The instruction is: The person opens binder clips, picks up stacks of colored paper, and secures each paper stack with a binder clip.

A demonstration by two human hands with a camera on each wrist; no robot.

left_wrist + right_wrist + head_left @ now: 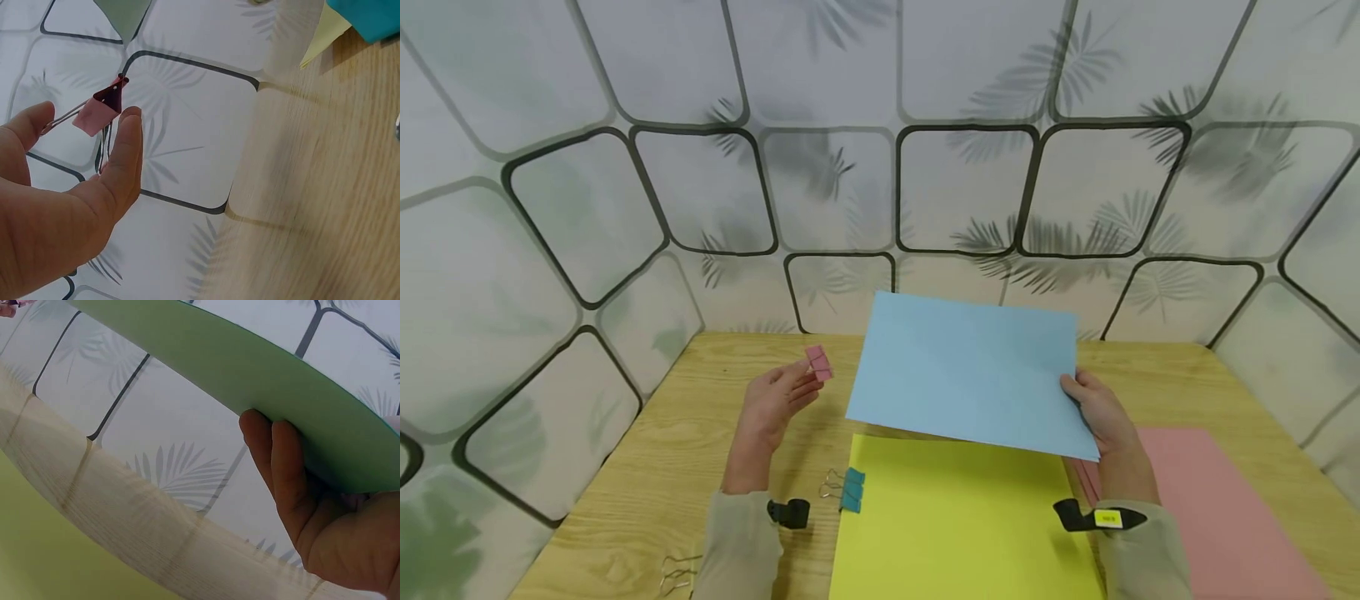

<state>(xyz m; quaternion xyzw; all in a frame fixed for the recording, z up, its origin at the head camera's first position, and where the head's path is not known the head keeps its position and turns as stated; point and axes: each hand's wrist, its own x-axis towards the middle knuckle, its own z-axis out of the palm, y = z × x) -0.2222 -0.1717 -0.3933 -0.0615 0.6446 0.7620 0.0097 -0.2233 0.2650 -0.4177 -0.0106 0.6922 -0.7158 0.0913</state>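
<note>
My left hand (775,404) pinches a pink binder clip (818,363) by its wire handles, thumb on one handle and fingers at the other. In the left wrist view the clip (99,115) hangs between thumb and fingertips, apart from any paper. The right hand (1101,408) grips the right edge of the blue paper (970,375), thumb on top and fingers underneath. Held above the table, the paper seems to be more than one sheet at its lower right corner. From the right wrist its underside (219,369) looks greenish, with fingertips against it.
Yellow paper (962,517) lies below the blue paper, with a teal binder clip (852,490) on its left edge. Pink paper (1217,517) lies at the right, partly behind the right forearm. Wire clip handles (679,573) show beside the left sleeve. A patterned wall (835,192) borders the wooden table (647,467).
</note>
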